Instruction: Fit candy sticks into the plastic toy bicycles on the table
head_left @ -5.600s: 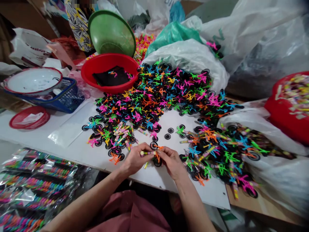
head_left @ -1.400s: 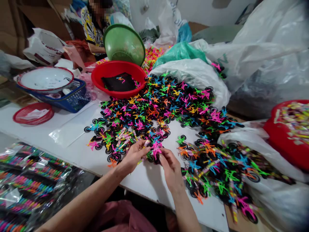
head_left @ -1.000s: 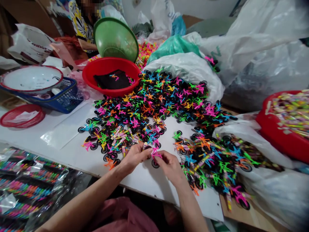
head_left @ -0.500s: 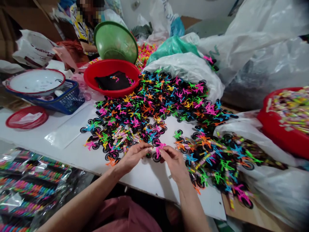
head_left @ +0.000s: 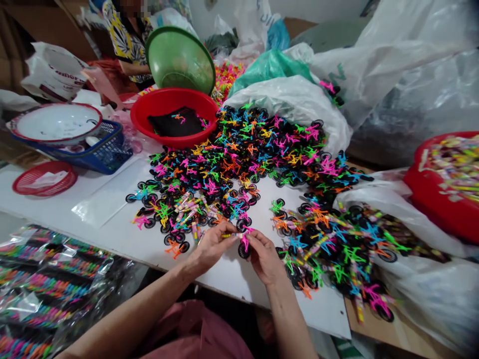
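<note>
Since the previous frame in the head view, the pink toy bicycle has come slightly nearer the person, and a patterned stick now shows plainly at the left fingertips. The left hand pinches that stick between thumb and fingers; the right hand grips the bicycle by its right side. Both are held together over the near middle of the white table.

This piece looks partway done: the stick's end meets the frame, but I cannot tell whether it is fastened. Much seems left: a big heap of bicycles lies at the far side and loose sticks to the left. In the right-hand pile, bicycles and sticks mix, perhaps finished pieces.

The bicycle's long axis runs near to far, one wheel at each end; which is its front is unclear. The stick lies crosswise, pointing right.
</note>
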`<act>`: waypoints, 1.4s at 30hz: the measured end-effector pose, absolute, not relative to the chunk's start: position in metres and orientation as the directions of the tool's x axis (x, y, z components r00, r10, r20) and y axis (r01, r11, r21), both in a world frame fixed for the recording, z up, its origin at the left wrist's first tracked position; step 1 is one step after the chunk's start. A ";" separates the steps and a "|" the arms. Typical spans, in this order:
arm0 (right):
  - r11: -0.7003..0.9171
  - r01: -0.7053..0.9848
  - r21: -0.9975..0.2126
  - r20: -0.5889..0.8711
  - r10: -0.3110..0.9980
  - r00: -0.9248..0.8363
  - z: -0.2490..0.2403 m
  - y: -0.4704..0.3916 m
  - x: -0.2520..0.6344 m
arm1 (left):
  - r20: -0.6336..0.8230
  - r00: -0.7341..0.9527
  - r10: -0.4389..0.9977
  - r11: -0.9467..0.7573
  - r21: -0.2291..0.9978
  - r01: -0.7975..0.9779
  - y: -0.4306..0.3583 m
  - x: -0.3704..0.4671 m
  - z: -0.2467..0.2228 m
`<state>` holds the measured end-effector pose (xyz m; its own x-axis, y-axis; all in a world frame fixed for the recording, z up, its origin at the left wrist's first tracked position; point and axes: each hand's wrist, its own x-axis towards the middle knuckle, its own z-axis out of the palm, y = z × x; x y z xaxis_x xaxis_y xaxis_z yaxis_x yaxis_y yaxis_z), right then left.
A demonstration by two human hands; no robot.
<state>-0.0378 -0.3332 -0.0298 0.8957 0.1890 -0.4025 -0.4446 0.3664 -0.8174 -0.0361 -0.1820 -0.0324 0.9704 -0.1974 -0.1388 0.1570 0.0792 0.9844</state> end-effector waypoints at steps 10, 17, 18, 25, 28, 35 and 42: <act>-0.369 -0.151 -0.917 -0.113 -0.124 0.986 -0.039 -0.315 -0.048 | -0.167 0.981 0.103 -0.159 0.970 0.182 -0.194 -0.070 -0.058; -0.044 -0.189 -0.981 -0.188 -0.027 0.982 -0.037 -0.314 -0.046 | -0.179 0.983 0.044 0.012 0.984 0.179 -0.184 -0.059 -0.042; 0.037 -0.214 -0.976 -0.214 -0.014 0.977 -0.038 -0.314 -0.047 | -0.168 0.986 0.017 0.044 0.985 0.167 -0.181 -0.058 -0.041; -0.070 -0.200 -0.977 -0.194 -0.091 0.977 -0.037 -0.305 -0.058 | -0.069 0.998 -0.009 -0.048 0.996 0.069 -0.175 -0.064 -0.046; -0.383 -0.120 -0.916 -0.053 -0.181 0.982 -0.037 -0.293 -0.060 | -0.153 0.982 0.107 -0.092 0.982 0.163 -0.185 -0.068 -0.048; -0.615 -0.015 -0.788 0.072 -0.115 0.991 0.009 -0.370 -0.041 | 0.026 0.997 -0.077 -0.247 0.968 -0.044 -0.166 -0.050 -0.022; -0.962 0.180 -0.205 0.532 0.045 0.846 0.043 -0.379 0.001 | 0.216 0.971 0.106 -0.868 0.497 -0.016 -0.051 0.007 0.004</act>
<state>0.0007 -0.3788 0.0429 0.8458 0.0446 0.5316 0.1798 -0.9620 -0.2054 0.0067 -0.0512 0.0036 0.9706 0.1058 0.2160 -0.0161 -0.8676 0.4970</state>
